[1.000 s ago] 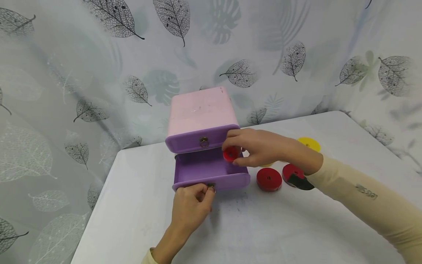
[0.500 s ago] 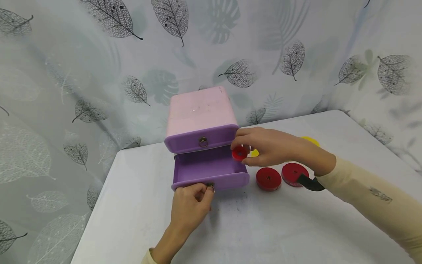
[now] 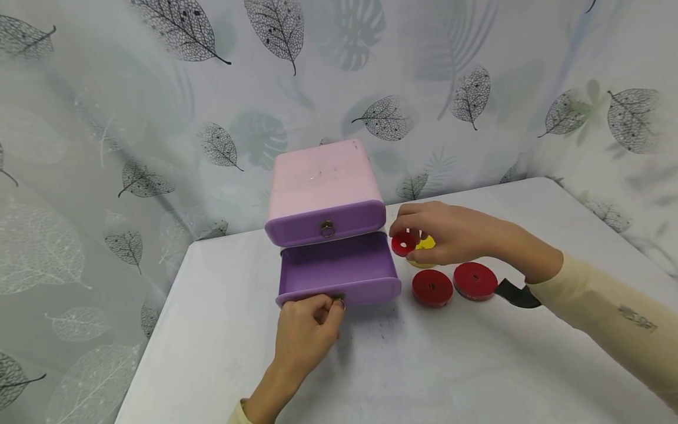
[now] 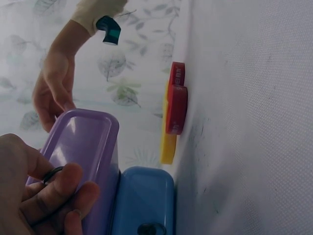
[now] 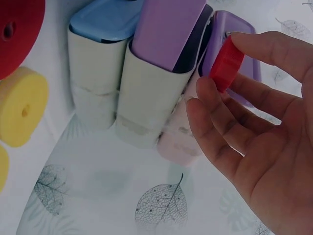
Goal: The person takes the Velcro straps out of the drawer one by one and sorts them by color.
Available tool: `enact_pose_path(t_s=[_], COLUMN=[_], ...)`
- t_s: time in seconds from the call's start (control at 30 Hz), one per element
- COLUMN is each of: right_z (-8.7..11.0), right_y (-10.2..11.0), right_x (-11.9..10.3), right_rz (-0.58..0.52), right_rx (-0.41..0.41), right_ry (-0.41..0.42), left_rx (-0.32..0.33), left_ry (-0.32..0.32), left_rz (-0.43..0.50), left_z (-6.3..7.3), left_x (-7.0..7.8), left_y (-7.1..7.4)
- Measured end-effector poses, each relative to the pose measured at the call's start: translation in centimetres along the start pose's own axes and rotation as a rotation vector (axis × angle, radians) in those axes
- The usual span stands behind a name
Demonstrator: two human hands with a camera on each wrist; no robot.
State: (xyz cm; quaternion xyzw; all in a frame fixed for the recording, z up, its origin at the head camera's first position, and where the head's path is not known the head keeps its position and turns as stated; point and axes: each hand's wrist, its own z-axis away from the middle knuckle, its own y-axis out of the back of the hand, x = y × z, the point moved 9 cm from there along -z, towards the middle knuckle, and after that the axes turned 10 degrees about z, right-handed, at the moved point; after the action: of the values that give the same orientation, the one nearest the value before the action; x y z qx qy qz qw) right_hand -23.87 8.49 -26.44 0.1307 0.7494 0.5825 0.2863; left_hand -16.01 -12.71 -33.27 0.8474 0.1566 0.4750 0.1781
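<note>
My left hand [image 3: 307, 330] pinches the ring pull [image 4: 52, 174] of a purple drawer [image 3: 371, 291], which stands pulled out from a small drawer chest [image 3: 323, 176]. Its bare floor shows from above in the head view. Just right of the chest, my right hand [image 3: 445, 232] holds a small red ring [image 5: 227, 66] between thumb and fingers, tilted on edge. That ring hangs above the table, beside the drawer's right side. Beneath the right hand lies a yellow roll [image 3: 424, 261], partly covered by it.
Two red ribbon rolls [image 3: 432, 288] lie flat right of the drawer. A closed purple drawer [image 3: 349, 221] sits above the open one, a blue drawer [image 4: 144, 196] below. A dark strap [image 3: 516, 294] hangs at the right sleeve. A leaf-patterned curtain [image 3: 424, 88] stands behind the white table [image 3: 222, 330].
My right hand has moved right with the small red ring, from over the open drawer to beside it. The left hand stays on the ring pull, and the drawer has not moved.
</note>
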Motion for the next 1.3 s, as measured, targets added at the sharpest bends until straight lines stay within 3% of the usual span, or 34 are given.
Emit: enact_pose_path(t_s=[0.6,1.3], right_z=[2.7,5.6], right_y=[0.0,0.7], right_x=[3.5,5.9], right_rz=[0.039,0.065], right_rx=[-0.014,0.003], right_ry=[-0.107,-0.176], left_rx=[-0.003,-0.003], left_ry=[0.001,-0.006], left_rz=[0.011,0.012], left_z=[0.0,0.0], left_x=[-0.1,0.0], left_y=[-0.2,0.0])
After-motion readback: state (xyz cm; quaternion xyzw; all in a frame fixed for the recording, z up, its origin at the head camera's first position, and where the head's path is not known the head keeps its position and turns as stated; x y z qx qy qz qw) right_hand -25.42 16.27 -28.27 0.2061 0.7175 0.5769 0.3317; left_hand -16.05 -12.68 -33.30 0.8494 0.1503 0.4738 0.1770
